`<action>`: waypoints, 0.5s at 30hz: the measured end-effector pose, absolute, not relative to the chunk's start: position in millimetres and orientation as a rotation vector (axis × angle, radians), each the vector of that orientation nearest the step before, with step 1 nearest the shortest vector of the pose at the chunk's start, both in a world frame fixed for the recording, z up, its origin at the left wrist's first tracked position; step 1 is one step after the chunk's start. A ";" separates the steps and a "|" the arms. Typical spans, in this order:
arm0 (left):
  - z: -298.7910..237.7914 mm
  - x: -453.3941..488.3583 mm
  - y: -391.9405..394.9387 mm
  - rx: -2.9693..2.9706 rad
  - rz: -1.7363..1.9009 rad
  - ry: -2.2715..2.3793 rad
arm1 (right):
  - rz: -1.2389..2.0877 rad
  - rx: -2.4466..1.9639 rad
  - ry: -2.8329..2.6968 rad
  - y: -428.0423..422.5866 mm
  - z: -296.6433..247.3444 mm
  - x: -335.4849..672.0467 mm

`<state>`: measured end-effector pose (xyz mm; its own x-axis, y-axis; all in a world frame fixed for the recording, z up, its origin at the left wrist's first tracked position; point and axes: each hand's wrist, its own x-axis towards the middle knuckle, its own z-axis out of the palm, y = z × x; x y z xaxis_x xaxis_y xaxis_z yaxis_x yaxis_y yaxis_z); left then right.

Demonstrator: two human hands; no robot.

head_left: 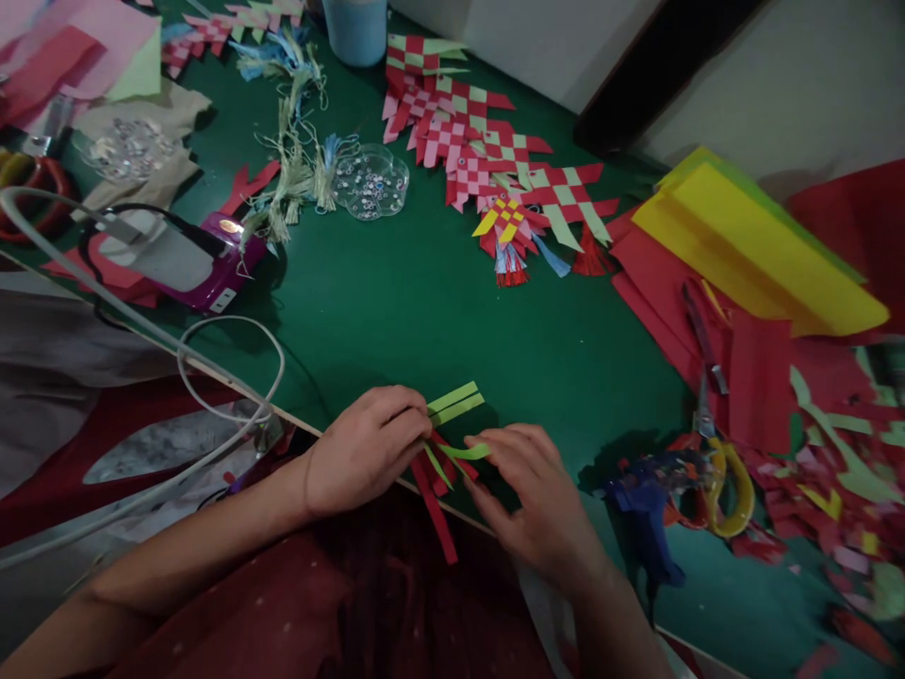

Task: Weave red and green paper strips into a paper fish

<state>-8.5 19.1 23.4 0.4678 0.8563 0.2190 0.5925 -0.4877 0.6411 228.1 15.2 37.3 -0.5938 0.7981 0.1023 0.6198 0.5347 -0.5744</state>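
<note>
Close to the table's near edge, my left hand [374,448] is closed on a bundle of green paper strips [456,404] and red paper strips [438,523]. Two green strip ends stick out beyond its fingers, while red ones hang down toward my lap. On the right side of the bundle, my right hand [534,490] pinches a curled green strip [468,453] between thumb and fingers. Where the strips cross is partly covered by my left fingers.
Woven paper fish [467,141] lie at the back. Googly eyes fill a clear dish [371,184] near tassels [289,179]. At right are scissors [732,490], a blue glue gun [647,500], yellow paper [749,250] and scraps. A white cable [233,321] loops at left by a power strip [219,264].
</note>
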 end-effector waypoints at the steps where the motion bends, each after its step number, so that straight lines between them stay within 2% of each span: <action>1: 23.6 -8.5 19.0 2.236 0.727 1.202 | 0.681 -1.176 -2.426 15.6 35.8 226.9; 15: 23.5 -8.5 16.8 2.211 0.747 1.221 | 0.699 -1.117 -2.398 20.7 34.8 219.1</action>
